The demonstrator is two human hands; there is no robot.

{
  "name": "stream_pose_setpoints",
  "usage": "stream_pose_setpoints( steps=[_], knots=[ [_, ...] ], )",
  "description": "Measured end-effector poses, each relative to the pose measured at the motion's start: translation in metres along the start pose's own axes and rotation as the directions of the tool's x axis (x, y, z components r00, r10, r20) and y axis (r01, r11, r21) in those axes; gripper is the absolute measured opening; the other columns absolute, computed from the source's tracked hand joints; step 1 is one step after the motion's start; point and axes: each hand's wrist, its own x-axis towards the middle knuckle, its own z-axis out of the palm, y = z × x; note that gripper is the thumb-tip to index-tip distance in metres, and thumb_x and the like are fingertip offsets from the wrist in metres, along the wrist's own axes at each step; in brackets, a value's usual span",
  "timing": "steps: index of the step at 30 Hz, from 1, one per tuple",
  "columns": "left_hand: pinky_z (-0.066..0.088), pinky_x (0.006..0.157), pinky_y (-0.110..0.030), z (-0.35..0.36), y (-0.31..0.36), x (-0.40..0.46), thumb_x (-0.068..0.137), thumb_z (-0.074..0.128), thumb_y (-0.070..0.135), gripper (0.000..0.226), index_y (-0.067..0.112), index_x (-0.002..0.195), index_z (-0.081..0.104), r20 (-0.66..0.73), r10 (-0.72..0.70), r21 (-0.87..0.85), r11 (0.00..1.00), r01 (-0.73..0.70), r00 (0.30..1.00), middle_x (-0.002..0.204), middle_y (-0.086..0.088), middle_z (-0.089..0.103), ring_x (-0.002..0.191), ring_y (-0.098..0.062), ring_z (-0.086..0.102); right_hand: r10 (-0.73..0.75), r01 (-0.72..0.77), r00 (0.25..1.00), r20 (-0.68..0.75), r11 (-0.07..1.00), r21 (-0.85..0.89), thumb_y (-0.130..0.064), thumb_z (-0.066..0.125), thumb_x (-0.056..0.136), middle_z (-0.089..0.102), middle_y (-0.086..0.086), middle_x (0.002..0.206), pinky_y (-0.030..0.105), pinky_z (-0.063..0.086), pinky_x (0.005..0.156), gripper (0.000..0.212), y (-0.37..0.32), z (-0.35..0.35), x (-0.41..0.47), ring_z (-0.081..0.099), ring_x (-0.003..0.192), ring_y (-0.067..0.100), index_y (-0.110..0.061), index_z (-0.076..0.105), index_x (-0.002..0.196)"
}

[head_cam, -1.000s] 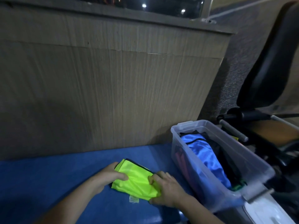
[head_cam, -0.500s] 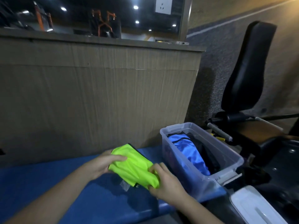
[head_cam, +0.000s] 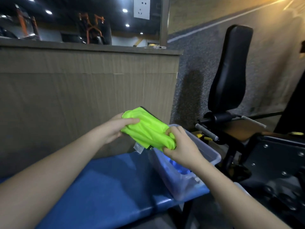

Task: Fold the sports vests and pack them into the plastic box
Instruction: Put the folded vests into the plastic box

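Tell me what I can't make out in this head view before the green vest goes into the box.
- Inside of the plastic box: mostly hidden by the right hand and the green vest; only blue cloth shows blurred through the wall.
- Label hanging under the vest: too small and blurred to read.
- Left hand: its fingers behind the vest are hidden.
- White lid: nearly all behind the right forearm.

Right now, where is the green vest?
In the head view, centre: the green vest is held up between both hands, above the blue bench, beside the plastic box.
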Motion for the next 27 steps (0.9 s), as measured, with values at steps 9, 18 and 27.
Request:
stream_pose_setpoints(
  steps=[9, 18, 27],
  knots=[
    [0.059, 0.07, -0.026, 0.08, -0.025, 0.075, 0.088, 0.074, 0.01, 0.043, 0.008, 0.128, 0.059, 0.05, 0.0, 0.052, 0.999, -0.002, 0.999, 0.117, -0.013, 0.072, 0.091, -0.018, 0.072, 0.171, -0.163, 0.985, 0.032, 0.97, -0.182, -0.037, 0.072, 0.08, 0.042, -0.002, 0.114, 0.039, 0.047, 0.068, 0.046, 0.074, -0.017, -0.008, 0.055, 0.095, 0.026, -0.023, 0.047, 0.116],
    [0.057, 0.069, -0.025, 0.133, -0.046, 0.136, 0.086, 0.078, 0.016, 0.053, 0.016, 0.132, 0.052, 0.007, 0.022, 0.151, 0.988, -0.023, 1.0, 0.117, -0.006, 0.067, 0.092, -0.015, 0.066, 0.283, -0.254, 0.958, 0.055, 0.918, -0.305, -0.046, 0.069, 0.082, 0.043, 0.0, 0.112, 0.041, 0.052, 0.073, 0.053, 0.114, -0.011, -0.002, 0.059, 0.09, 0.029, -0.024, 0.042, 0.121],
    [0.046, 0.102, -0.04, 0.134, -0.08, 0.168, 0.08, 0.079, 0.043, 0.066, 0.032, 0.137, 0.05, 0.002, 0.019, 0.722, 0.692, -0.015, 1.0, 0.126, -0.005, 0.049, 0.116, -0.023, 0.053, 0.315, -0.245, 0.943, 0.106, 0.874, -0.42, -0.055, 0.063, 0.082, 0.047, 0.003, 0.118, 0.036, 0.042, 0.09, 0.053, 0.136, 0.002, 0.001, 0.047, 0.111, 0.026, -0.025, 0.044, 0.122]
  ],
)
